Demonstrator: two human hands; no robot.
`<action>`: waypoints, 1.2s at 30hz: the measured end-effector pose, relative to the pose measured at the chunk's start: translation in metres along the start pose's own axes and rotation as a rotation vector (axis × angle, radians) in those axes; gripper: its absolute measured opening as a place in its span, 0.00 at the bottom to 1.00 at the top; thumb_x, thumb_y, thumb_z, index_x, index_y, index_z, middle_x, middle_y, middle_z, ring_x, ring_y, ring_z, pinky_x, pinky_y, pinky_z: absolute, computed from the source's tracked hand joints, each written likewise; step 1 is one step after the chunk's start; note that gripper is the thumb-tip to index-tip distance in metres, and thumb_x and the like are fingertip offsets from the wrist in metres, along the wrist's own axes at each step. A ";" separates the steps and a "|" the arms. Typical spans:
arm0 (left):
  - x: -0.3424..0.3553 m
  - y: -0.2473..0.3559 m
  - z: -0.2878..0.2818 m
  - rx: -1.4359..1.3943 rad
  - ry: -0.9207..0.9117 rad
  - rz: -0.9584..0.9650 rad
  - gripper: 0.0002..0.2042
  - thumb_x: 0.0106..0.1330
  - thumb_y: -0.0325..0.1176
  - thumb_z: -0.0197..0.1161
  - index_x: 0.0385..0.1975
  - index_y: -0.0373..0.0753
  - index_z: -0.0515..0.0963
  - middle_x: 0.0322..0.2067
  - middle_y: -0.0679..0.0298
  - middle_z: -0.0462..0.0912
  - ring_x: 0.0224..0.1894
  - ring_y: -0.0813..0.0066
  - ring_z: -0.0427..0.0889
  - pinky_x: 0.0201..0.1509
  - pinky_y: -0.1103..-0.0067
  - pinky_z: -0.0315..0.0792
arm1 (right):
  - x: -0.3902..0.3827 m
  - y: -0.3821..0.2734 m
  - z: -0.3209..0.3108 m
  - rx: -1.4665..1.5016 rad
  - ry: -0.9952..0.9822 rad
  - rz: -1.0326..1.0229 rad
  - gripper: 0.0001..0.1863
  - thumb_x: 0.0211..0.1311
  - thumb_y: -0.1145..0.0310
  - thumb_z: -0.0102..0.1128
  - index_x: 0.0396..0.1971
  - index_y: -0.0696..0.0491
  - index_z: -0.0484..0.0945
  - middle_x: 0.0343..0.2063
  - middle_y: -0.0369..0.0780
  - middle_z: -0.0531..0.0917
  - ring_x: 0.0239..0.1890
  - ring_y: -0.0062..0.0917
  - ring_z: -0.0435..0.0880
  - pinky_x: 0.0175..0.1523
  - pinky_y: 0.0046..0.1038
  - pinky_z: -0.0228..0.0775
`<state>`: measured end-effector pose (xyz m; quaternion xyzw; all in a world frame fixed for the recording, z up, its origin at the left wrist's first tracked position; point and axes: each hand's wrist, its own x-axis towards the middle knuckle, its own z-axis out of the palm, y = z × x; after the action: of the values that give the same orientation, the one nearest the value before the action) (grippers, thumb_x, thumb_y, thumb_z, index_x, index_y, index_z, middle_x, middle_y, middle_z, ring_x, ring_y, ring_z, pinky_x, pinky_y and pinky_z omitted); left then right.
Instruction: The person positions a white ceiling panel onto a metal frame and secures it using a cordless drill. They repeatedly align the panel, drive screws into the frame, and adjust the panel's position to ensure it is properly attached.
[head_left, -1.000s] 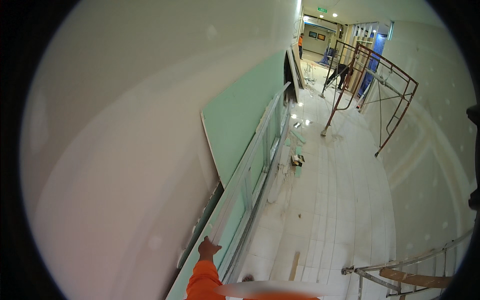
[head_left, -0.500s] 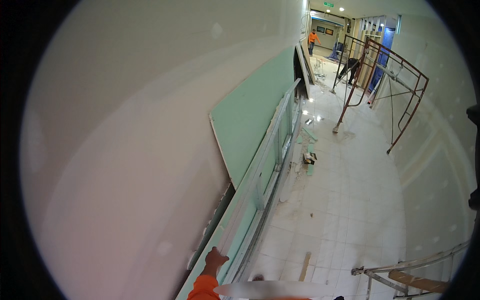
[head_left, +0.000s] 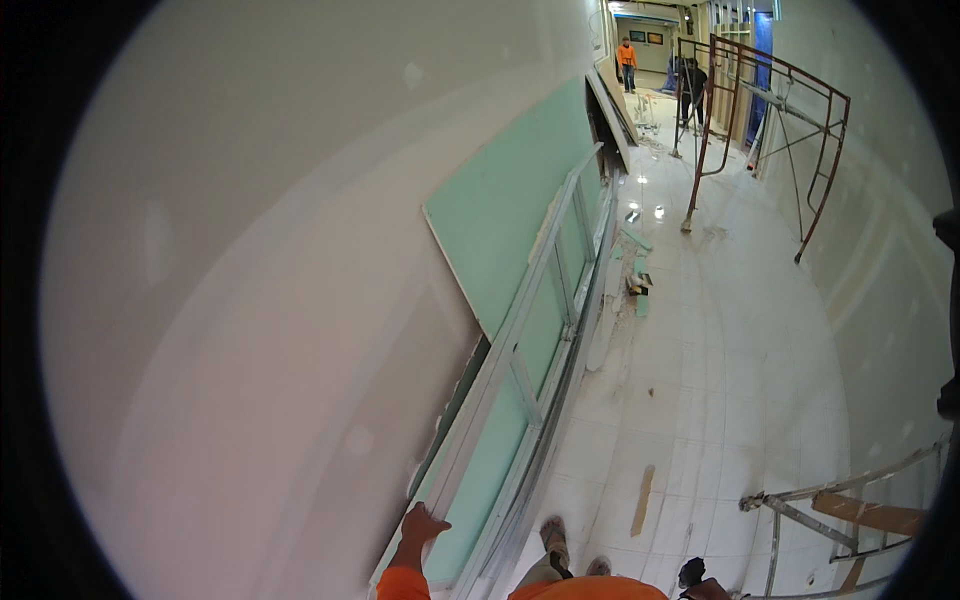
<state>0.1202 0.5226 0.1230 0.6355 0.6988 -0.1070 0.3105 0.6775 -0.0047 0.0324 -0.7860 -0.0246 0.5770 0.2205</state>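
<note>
My left hand (head_left: 425, 522), coming out of an orange sleeve, is closed over the upper rail of a long metal stud frame (head_left: 497, 368). The frame leans lengthwise along the left wall, with green plasterboard (head_left: 515, 205) behind it. Low at the bottom edge, my right hand (head_left: 708, 591) is only partly in view. Its fingers seem bent round a small black thing (head_left: 691, 572), whose kind I cannot make out.
Red-brown scaffold frames (head_left: 712, 120) stand ahead. Another metal frame with a brown board (head_left: 868, 514) is at lower right. Plasterboard scraps (head_left: 640, 265) and a brown strip (head_left: 642, 500) lie on white tiles. Two people are far down the corridor, one in orange (head_left: 627, 62).
The view has tilted down, bringing my feet in. My left hand stays on the rail. A long pale blade-like shape at the bottom edge has gone; my right hand and the black thing now show.
</note>
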 end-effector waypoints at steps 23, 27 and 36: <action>-0.230 -0.178 0.060 0.052 0.129 0.011 0.53 0.38 0.55 0.81 0.63 0.29 0.67 0.54 0.49 0.81 0.57 0.54 0.80 0.61 0.67 0.74 | -0.109 0.180 0.027 -0.271 0.110 0.122 0.11 0.55 0.68 0.73 0.26 0.61 0.82 0.17 0.42 0.82 0.14 0.28 0.80 0.18 0.35 0.71; -0.230 -0.187 0.062 0.017 0.138 0.031 0.51 0.40 0.52 0.79 0.64 0.29 0.66 0.55 0.47 0.79 0.58 0.52 0.80 0.61 0.65 0.75 | -0.130 0.191 0.055 -0.308 0.116 0.106 0.11 0.55 0.68 0.74 0.25 0.61 0.82 0.17 0.41 0.82 0.14 0.28 0.80 0.18 0.35 0.71; -0.205 -0.184 0.128 0.013 0.001 0.037 0.49 0.40 0.50 0.80 0.61 0.29 0.64 0.57 0.43 0.77 0.61 0.48 0.76 0.63 0.64 0.72 | -0.154 0.202 0.106 -0.275 0.101 0.100 0.12 0.55 0.68 0.74 0.24 0.60 0.81 0.16 0.41 0.81 0.14 0.28 0.80 0.18 0.35 0.71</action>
<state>-0.0176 0.2533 0.0947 0.6504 0.6862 -0.1052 0.3081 0.4858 -0.1983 0.0692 -0.8371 -0.0532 0.5381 0.0829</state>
